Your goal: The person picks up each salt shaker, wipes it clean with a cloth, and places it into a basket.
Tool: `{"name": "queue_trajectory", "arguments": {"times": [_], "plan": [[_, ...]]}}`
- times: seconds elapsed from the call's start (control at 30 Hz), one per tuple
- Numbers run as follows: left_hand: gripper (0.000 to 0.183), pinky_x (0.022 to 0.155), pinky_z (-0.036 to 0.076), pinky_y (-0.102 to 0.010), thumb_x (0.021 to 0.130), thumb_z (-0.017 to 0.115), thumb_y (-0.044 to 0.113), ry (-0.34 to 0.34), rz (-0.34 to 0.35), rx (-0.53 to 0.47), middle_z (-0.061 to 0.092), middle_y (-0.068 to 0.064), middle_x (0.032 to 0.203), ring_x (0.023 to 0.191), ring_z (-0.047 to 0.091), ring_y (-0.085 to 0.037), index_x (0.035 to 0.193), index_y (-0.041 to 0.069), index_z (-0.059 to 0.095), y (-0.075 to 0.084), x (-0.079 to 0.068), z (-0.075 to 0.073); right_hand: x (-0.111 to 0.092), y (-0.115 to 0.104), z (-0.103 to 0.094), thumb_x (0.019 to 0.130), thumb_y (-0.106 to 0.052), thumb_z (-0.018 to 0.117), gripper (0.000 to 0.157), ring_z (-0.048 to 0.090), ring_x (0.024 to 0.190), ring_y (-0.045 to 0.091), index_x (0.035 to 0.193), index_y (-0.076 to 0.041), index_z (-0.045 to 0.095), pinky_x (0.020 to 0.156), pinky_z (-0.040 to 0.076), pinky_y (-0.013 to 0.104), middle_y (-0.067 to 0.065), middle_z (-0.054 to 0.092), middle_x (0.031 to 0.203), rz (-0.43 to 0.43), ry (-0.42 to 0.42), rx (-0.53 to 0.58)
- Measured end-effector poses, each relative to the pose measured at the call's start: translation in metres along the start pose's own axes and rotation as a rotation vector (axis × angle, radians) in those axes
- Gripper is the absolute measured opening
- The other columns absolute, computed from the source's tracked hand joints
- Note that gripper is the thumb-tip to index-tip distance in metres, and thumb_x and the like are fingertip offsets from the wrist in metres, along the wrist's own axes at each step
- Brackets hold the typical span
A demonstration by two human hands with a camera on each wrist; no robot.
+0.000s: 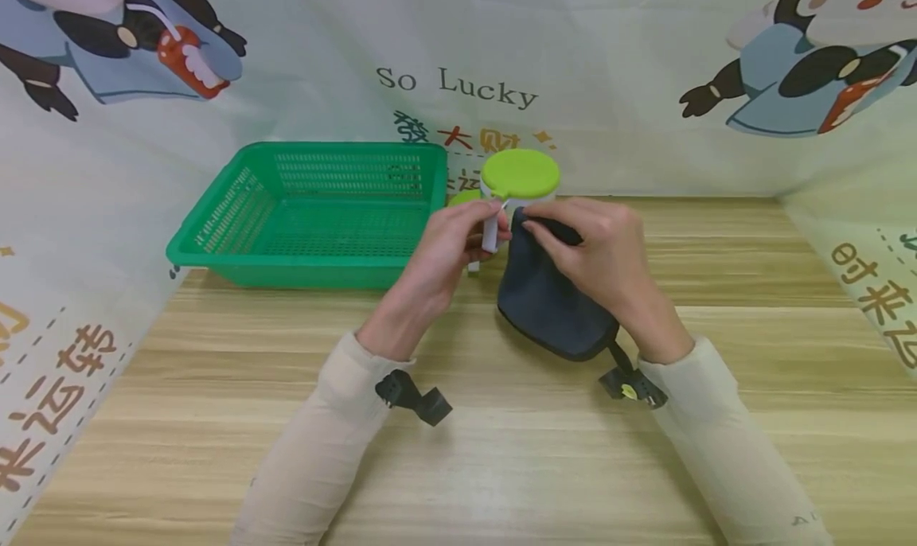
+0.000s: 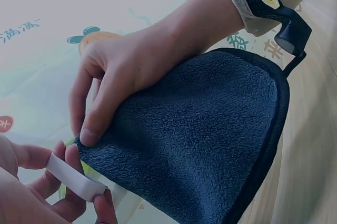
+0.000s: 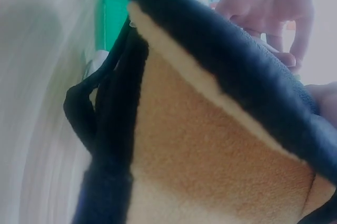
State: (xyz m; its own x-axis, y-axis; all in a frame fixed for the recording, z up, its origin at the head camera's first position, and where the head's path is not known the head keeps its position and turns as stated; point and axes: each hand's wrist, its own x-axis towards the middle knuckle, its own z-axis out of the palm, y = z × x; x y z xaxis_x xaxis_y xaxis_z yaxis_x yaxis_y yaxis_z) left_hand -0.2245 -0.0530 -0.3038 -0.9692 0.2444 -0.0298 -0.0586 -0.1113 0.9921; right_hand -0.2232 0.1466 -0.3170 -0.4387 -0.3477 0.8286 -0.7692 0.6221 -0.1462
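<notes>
My right hand (image 1: 598, 239) pinches the upper corner of a cleaning cloth (image 1: 552, 299), dark blue-grey with black edging and a hanging loop. The cloth hangs down over the table; its tan reverse (image 3: 210, 140) fills much of the right wrist view. Beside that corner, my left hand (image 1: 454, 247) holds a small white bar (image 2: 76, 176) between thumb and fingers. Just behind both hands stands a white container with a lime-green lid (image 1: 520, 173), partly hidden by the cloth and fingers.
A green plastic basket (image 1: 301, 274) with slatted walls stands at the back left of the wooden table (image 1: 501, 466). A second lime-green top (image 1: 466, 197) shows beside the lidded container. Printed fabric (image 1: 616, 60) hangs behind and along the sides.
</notes>
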Motion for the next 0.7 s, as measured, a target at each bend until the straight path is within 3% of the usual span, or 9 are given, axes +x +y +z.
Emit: {"name": "queue_trajectory", "arguments": {"times": [0.23, 0.5, 0.7], "plan": [[0.030, 0.077, 0.046, -0.029, 0.107, 0.054, 0.029, 0.009, -0.001, -0.032, 0.066, 0.000, 0.087, 0.080, 0.061, -0.015, 0.095, 0.004, 0.067, 0.001, 0.001, -0.004, -0.002, 0.002, 0.002, 0.089, -0.015, 0.082, 0.015, 0.078, 0.085, 0.025, 0.101, -0.007, 0.081, 0.076, 0.061, 0.042, 0.010, 0.081, 0.094, 0.020, -0.090, 0.018], [0.028, 0.080, 0.046, -0.031, 0.107, 0.055, 0.029, 0.025, -0.043, -0.091, 0.065, -0.001, 0.090, 0.088, 0.059, -0.019, 0.094, 0.008, 0.066, 0.003, 0.001, -0.007, -0.006, 0.005, 0.010, 0.087, -0.015, 0.083, 0.012, 0.078, 0.079, 0.025, 0.097, -0.009, 0.081, 0.072, 0.059, 0.042, 0.007, 0.081, 0.089, 0.011, -0.178, 0.030], [0.026, 0.082, 0.044, -0.032, 0.107, 0.055, 0.029, 0.027, -0.064, -0.111, 0.065, -0.001, 0.092, 0.089, 0.058, -0.019, 0.094, 0.009, 0.066, 0.003, 0.001, -0.009, -0.008, 0.009, 0.011, 0.085, -0.012, 0.084, 0.010, 0.077, 0.074, 0.025, 0.094, -0.008, 0.081, 0.067, 0.057, 0.042, 0.008, 0.080, 0.086, 0.036, -0.188, 0.047]]}}
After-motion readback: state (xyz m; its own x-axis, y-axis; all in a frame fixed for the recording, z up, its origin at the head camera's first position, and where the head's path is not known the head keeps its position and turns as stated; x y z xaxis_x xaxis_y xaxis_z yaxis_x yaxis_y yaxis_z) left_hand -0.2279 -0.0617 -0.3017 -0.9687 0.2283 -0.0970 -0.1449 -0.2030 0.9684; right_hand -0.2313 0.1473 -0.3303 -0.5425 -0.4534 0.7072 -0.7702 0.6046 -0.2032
